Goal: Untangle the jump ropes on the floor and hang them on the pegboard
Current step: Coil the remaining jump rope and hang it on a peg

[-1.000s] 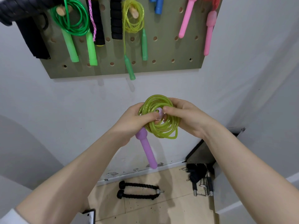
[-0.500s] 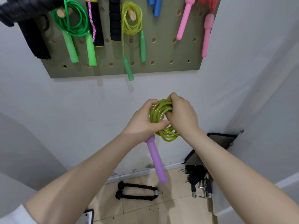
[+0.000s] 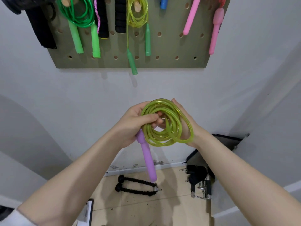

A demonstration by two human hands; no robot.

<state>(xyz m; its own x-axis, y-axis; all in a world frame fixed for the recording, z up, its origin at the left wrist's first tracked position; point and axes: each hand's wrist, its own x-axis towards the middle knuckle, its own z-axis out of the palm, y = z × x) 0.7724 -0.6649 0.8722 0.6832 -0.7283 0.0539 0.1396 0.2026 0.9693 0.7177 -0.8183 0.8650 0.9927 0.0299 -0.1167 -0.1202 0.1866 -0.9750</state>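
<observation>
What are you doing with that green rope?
A person is holding a coiled translucent yellow-green jump rope in front of an olive pegboard. The left hand grips the coil, and a purple plastic handle hangs below it. The right hand supports the coil from behind. It is not yet hung up.

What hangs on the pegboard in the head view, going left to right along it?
Black strap → green rope with two green handles → black foam handles → yellow rope with teal handles → blue handle → two pink handles, all on the pegboard.
</observation>
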